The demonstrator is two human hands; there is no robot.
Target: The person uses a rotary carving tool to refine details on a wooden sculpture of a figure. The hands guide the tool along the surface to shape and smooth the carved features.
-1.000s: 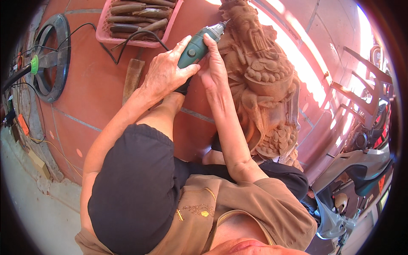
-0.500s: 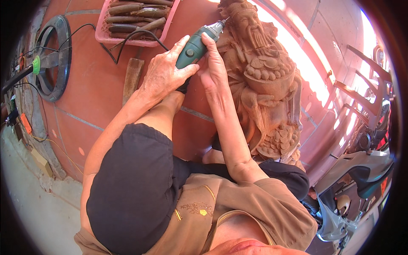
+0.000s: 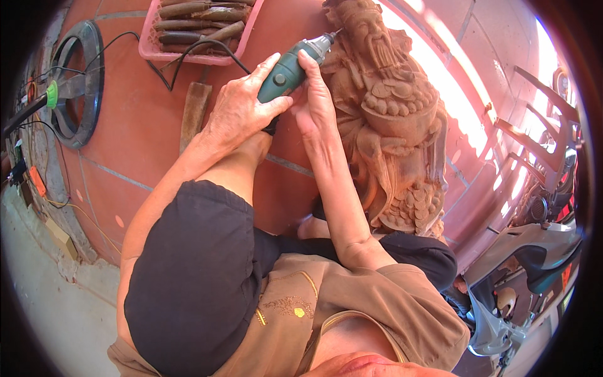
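Observation:
A green rotary tool [image 3: 284,76] with a grey nose lies aslant between my two hands, its thin bit reaching the side of the carved figure's head. My left hand [image 3: 242,107] wraps the rear of the body, thumb across it. My right hand [image 3: 316,100] grips near the nose, with the thumb laid along the top and the other fingers partly hidden. The brown carved wooden statue [image 3: 402,144], a bearded figure holding a heaped bowl, lies face up on the floor to the right. Whether the bit touches the wood is too small to tell.
Several wooden-handled tools fill a pink basket [image 3: 148,47] at the top. The tool's black cord [image 3: 182,58] loops past it. A wooden block [image 3: 196,113] lies by my left forearm. At left stands a round black base [image 3: 94,81]; at right, a chair [image 3: 534,135] and a motorbike [image 3: 502,276].
Both hands keep the same grip on the rotary tool. Its bit has shifted only very slightly beside the statue's head.

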